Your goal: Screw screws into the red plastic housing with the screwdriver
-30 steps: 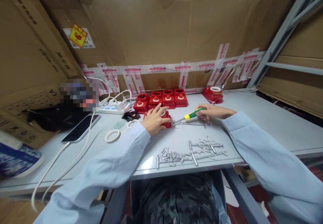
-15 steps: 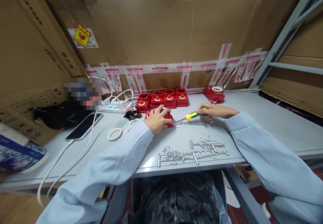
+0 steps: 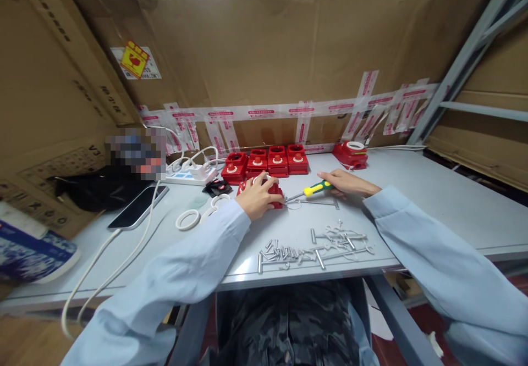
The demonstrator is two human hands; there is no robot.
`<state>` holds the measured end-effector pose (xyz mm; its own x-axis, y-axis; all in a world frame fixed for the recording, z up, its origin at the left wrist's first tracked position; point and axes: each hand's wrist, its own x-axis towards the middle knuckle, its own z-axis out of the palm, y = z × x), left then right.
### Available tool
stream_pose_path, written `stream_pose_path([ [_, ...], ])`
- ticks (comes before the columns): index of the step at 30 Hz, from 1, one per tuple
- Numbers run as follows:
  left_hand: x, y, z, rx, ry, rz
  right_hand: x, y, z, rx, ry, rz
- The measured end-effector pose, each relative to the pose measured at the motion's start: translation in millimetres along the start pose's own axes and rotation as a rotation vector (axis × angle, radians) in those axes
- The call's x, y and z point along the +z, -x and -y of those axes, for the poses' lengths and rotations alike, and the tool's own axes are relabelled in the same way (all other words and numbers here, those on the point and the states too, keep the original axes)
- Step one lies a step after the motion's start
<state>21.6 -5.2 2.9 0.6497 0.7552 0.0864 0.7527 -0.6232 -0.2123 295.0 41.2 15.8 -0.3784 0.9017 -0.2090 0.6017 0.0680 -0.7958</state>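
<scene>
My left hand is curled over a red plastic box on the grey table, pressing it in place. My right hand grips a screwdriver with a yellow and green handle. Its metal tip lies low and points left at the side of the red box. A long bolt lies flat just in front of the screwdriver. A row of several similar red boxes stands behind my left hand.
A pile of screws and long bolts lies near the front edge. White rings, a phone on a white cable, a power strip and a red tape dispenser sit around. Cardboard walls enclose the back and left.
The view shifted slightly since the oldest frame. My left hand's fingers curled tighter over the red box, and my right hand lowered a little with the screwdriver.
</scene>
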Motion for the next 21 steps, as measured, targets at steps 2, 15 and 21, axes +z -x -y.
stream_pose_path([
  [2,0,0,0,-0.003,0.003,-0.002,-1,0,0,-0.051,-0.063,0.034],
  [15,1,0,0,0.002,-0.002,-0.007,-7,3,1,-0.165,-0.164,0.083],
  [21,1,0,0,-0.003,0.005,-0.008,-21,4,3,-0.154,-0.238,-0.268],
])
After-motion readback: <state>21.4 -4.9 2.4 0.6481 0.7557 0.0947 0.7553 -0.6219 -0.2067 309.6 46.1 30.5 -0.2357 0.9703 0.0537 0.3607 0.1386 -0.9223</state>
